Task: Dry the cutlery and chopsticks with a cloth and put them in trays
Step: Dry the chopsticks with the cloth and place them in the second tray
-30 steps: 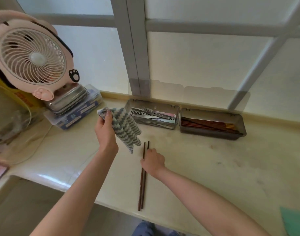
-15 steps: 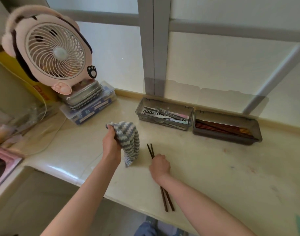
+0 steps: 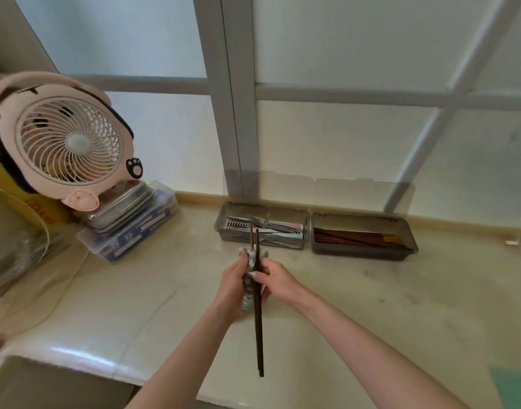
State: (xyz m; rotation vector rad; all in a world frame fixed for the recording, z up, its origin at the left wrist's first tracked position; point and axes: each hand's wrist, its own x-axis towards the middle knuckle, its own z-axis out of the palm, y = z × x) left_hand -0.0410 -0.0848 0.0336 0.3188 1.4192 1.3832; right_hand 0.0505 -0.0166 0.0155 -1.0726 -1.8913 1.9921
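A frosted window [image 3: 342, 137] with a grey frame stood behind the pale stone worktop [image 3: 371, 305]. At the far left a pink pig-faced fan [image 3: 67, 140] leaned on a steel tin [image 3: 123, 208], which sat on a clear plastic box [image 3: 135, 234]. Against the back ledge lay two smoky plastic trays side by side. The cutlery tray [image 3: 223, 231] on the left held forks and other metal cutlery [image 3: 271, 227]. The chopstick tray [image 3: 362, 252] on the right held dark red chopsticks [image 3: 356, 239] lying lengthwise.

In front of the cutlery tray both hands met above the worktop. The left hand [image 3: 232, 278] gripped a grey-and-white striped cloth [image 3: 250, 261] bunched around the upper part of a dark pair of chopsticks [image 3: 257, 335]. The right hand [image 3: 278, 280] was pressed up beside it, its fingers curled round the same pair at the cloth. The pair was held off the surface, pointing away from the person. Its far tips poked out beyond the cloth toward the cutlery tray, and its long near end hung over the worktop's front edge.
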